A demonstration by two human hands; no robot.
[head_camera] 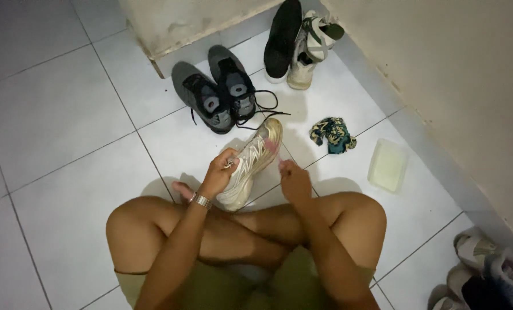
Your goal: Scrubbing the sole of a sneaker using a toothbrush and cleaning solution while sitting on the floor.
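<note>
Sneaker: a pale cream-and-silver sneaker (249, 165) is being held at the centre of the frame, above the crossed legs, toe tilted toward the top of the frame so that its side is being turned up to the person.
Left hand: the left hand (218, 173) is being closed around the sneaker's heel and collar, seemingly to steady it; a metal bracelet (201, 200) is being worn at the wrist.
Right hand: the right hand (294, 181) is being kept just beside the sneaker's other side, fingers curled narrow; whether something small is being pinched in it cannot be told.
Floor: the white tiled floor (55, 115) is being sat on cross-legged.
Grey pair: two grey sneakers (216, 92) are being left side by side above the centre, laces trailing.
Wall pair: a black shoe and a pale shoe (299, 43) are being leaned against the wall at the top.
Cloth: a crumpled patterned cloth (333, 134) is lying to the right of centre.
Container: a shallow pale container (387, 165) is lying beside the cloth, near the right hand.
</note>
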